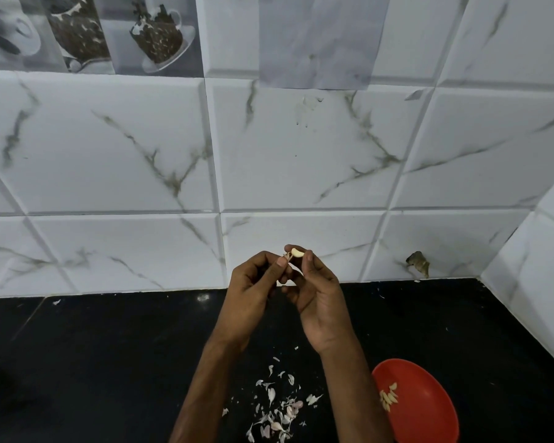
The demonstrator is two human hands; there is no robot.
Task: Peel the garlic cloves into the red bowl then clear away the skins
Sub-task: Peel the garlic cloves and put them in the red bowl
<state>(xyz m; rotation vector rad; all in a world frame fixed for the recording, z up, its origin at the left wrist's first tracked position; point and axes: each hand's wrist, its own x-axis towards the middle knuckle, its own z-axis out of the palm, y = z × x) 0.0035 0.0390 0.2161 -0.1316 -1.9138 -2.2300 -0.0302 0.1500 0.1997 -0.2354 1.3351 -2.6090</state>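
Both hands are raised together in front of the marble-patterned wall tiles (pixel 301 155), above the black countertop (pixel 109 362). The right hand (pixel 319 295) pinches a pale, mostly bare garlic clove (pixel 297 252) between thumb and forefinger, its other fingers curled loosely below. The left hand (pixel 253 290) is curled in close beside it, and its thumb and fingertip nip a scrap of skin (pixel 288 257) at the clove's left end. On the countertop between the forearms lies a scatter of loose garlic skins (pixel 279 410). The red bowl (pixel 429 394) sits at the lower right, beside the right forearm, with several peeled cloves (pixel 388 398) near its left side.
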